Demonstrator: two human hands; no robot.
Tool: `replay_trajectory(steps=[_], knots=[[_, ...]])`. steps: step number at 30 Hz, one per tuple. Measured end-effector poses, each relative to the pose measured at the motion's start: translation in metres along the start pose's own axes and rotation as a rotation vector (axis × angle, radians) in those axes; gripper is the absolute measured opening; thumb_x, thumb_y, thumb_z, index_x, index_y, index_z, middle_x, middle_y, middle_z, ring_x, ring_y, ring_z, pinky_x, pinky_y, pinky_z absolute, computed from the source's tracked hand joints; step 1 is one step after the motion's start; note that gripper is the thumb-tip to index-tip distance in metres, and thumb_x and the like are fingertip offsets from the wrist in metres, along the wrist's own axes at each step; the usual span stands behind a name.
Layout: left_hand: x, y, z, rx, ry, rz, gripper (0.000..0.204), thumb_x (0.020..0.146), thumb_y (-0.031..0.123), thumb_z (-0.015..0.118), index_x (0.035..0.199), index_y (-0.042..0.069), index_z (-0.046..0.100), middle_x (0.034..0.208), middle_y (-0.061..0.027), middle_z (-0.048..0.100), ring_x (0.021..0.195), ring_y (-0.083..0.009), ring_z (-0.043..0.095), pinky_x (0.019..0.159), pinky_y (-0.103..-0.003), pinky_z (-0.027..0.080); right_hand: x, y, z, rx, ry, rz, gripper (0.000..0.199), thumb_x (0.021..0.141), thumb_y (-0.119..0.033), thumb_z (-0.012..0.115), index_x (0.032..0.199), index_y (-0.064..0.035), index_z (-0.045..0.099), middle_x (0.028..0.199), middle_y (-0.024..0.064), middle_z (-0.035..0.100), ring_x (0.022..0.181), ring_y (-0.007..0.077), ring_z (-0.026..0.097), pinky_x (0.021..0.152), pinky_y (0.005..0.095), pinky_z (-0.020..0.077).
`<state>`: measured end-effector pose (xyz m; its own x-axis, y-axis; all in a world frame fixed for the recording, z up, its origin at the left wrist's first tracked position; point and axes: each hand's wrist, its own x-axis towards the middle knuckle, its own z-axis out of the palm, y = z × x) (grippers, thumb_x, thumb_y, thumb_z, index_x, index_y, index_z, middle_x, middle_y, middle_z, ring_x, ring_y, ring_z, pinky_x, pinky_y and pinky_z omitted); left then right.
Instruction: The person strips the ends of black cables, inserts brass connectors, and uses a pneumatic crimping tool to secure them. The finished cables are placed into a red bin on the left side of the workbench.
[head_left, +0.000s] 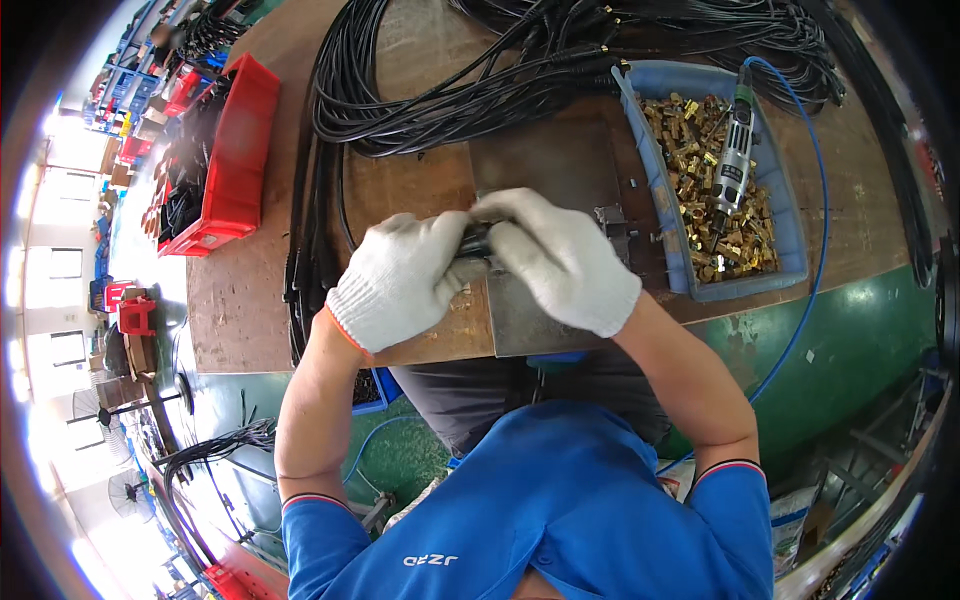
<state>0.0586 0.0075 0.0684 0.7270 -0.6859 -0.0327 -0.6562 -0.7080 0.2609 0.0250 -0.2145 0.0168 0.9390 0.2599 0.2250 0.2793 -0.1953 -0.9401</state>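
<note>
My left hand (400,275) and my right hand (560,255), both in white knitted gloves, meet over the near part of the workbench. Between their fingers is a short black cylindrical piece (474,241), which looks like a cable end or connector. The gloves cover most of it, so its exact kind cannot be made out. Both hands are closed on it, fingertips nearly touching. Beneath my right hand lies a flat dark metal plate (530,318). A small metal block (612,222) sits on the plate beside the right glove.
A blue bin (750,291) of brass fittings (690,150) stands at the right, a handheld power tool (736,160) lying on top with its blue hose (822,200) trailing off the bench. Black cables (345,85) coil across the back. A red crate (245,150) stands at the left.
</note>
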Motion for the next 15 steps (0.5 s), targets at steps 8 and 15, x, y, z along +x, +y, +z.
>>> replay_trajectory(steps=[8,15], knots=[[-0.013,0.018,0.013,-0.105,0.418,-0.182,0.034,0.095,0.032,0.08,0.114,0.005,0.073,0.097,-0.0132,0.073,0.089,-0.0341,0.07,0.087,-0.045,0.056,0.044,0.006,0.003,0.572,0.345,0.391,0.024,0.105,-0.027,0.068,0.109,-0.0033,0.07,0.086,0.0001,0.066,0.066,0.0061,0.055,0.059,0.0244,0.0445],[0.076,0.0,0.031,-1.677,0.822,-0.178,0.048,0.118,0.039,0.044,0.128,-0.005,0.061,0.091,-0.0075,0.067,0.086,-0.022,0.064,0.093,-0.043,0.055,0.069,0.021,0.022,0.83,0.391,0.513,0.024,0.099,-0.025,0.065,0.099,-0.0016,0.072,0.081,0.0026,0.063,0.068,0.0096,0.055,0.061,0.0267,0.0441]])
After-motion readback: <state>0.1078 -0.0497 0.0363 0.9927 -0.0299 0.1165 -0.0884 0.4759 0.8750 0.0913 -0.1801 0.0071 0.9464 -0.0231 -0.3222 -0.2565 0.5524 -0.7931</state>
